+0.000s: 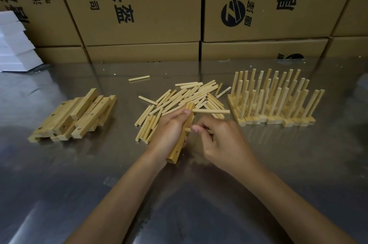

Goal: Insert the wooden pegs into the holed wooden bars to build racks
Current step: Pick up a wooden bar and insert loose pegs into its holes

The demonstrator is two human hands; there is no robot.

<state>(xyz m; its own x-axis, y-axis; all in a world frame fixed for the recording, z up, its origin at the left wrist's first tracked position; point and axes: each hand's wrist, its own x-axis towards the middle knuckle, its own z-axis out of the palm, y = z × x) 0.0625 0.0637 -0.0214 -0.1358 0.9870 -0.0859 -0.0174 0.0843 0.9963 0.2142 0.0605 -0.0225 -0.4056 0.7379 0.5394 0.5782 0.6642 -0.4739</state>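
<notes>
A shiny metal table point(278, 164) carries the lot. At its left lies a pile of holed wooden bars point(73, 117); in the middle sprawls a heap of loose pegs point(179, 100), one stray peg point(139, 78) lying apart behind it. At the right stand finished racks point(272, 100), pegs upright. White foam blocks point(16, 44) sit at the far left edge.

Left hand point(169, 128) curled gripping, right hand point(217, 140) pinching, forearms converging

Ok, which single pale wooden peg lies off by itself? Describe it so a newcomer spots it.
Start at the loose heap of pale wooden pegs mid-way along the shiny steel table. Look beyond it, toward the brown cardboard boxes. The lone pale peg lies flat there, touching no other peg.
</notes>
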